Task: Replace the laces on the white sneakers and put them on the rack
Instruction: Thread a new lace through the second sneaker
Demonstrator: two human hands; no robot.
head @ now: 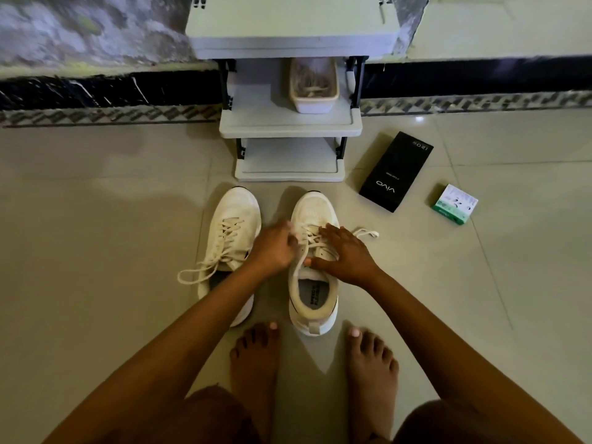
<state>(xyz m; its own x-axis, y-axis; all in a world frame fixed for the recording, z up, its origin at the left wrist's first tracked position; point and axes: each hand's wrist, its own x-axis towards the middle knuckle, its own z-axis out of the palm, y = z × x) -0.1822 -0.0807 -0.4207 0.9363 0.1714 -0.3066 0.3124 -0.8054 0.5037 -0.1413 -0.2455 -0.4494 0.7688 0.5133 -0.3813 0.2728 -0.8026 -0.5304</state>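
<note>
Two white sneakers stand side by side on the tiled floor, toes pointing away from me. The left sneaker [232,225] is laced, with loose cream lace ends trailing to its left. My left hand [272,248] is closed on the lace of the right sneaker [315,293] at its left eyelets. My right hand [344,254] lies flat across the same shoe's tongue, thumb against the lace [301,254]. One lace end [365,233] loops out to the right. The grey shoe rack [290,128] stands just beyond the shoes.
A cream tub [314,100] with tangled laces sits on the rack's middle shelf. A black phone box [395,171] and a small green-white box [455,205] lie on the floor at right. My bare feet [256,363] are just behind the shoes. A dark wall skirting runs behind.
</note>
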